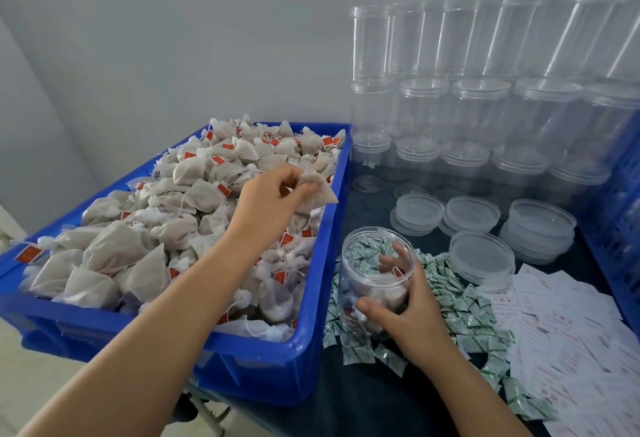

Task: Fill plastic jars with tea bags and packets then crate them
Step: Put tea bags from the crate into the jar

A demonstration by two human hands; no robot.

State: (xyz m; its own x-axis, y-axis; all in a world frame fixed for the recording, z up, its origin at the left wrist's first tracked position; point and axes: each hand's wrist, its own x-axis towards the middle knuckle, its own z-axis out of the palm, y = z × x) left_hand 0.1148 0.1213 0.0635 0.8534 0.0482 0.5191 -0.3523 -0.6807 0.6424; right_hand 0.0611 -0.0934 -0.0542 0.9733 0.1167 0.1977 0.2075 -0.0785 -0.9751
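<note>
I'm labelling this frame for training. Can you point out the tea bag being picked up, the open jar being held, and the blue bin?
tea bag (pixel 320 191), head view, its mesh body.
open jar (pixel 367 277), head view, clear front wall.
blue bin (pixel 311 329), head view, right wall.

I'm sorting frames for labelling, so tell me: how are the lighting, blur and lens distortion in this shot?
Head view: light is soft and even, without hard shadows; the wide lens bends the stacked empty jars so they lean outward toward the right edge; the left hand and the tea bag it pinches look slightly motion-blurred; the right hand gripping the open jar is sharper.
</note>
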